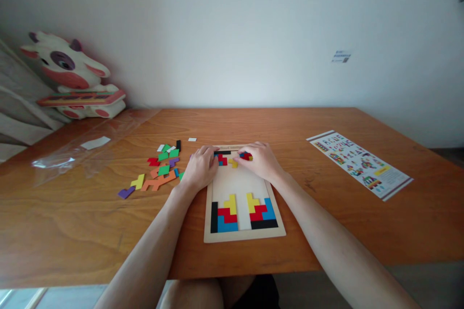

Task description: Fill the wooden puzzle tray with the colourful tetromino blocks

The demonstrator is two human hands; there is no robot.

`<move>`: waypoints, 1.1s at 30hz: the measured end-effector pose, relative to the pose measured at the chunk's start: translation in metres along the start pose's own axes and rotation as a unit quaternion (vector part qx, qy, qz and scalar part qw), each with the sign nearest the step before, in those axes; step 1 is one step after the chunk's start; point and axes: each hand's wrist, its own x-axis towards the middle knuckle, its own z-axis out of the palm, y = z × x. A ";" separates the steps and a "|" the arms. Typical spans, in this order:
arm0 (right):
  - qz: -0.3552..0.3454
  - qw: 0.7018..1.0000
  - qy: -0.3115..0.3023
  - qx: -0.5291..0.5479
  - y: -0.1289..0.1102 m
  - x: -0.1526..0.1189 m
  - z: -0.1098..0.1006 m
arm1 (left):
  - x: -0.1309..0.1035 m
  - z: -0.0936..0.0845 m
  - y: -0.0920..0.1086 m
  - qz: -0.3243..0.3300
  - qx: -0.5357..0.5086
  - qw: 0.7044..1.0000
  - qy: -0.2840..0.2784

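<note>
A wooden puzzle board (244, 237) with a pale frame lies in front of me. My left hand (200, 166) lies over its upper left edge, fingers curved and extended, beside a black bar piece and a red piece (222, 160). At the upper right, my right hand (261, 158) is pinched down, its thumb and fingertips on a small yellow puzzle piece (233, 163). Its fingers partly cover red and other coloured pieces in that corner. Yellow, red, blue and black pieces fill the board's two lower corners, with a light gap between these groups.
Loose coloured pieces (164, 170) lie scattered left of the board, and a white piece (192, 139) sits farther back. A printed pattern sheet (362, 164) is on the right. Clear plastic bag (65, 157) and a cow-shaped toy keyboard (81, 77) occupy the left side, near the wall.
</note>
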 end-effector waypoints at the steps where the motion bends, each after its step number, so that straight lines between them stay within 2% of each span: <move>1: -0.003 1.000 -0.004 0.001 -0.001 0.000 0.000 | 0.000 0.000 0.000 -0.001 0.000 1.000 0.001; 5: 0.000 1.000 -0.025 0.001 -0.003 -0.002 -0.001 | 0.000 0.000 0.000 0.001 -0.002 1.000 -0.002; 16: 0.068 0.994 -0.066 0.049 -0.004 -0.001 0.005 | 0.001 0.001 0.000 0.007 -0.001 1.000 -0.003; 24: 0.078 0.991 -0.085 0.071 -0.008 0.000 0.001 | 0.000 0.001 0.000 0.011 0.003 1.000 -0.002; 29: 0.067 0.980 -0.076 0.172 -0.008 0.001 -0.001 | 0.000 0.001 0.000 0.011 0.007 1.000 -0.001; 33: 0.114 0.957 -0.027 0.265 -0.005 0.002 0.001 | 0.000 0.001 0.000 0.010 0.007 1.000 0.001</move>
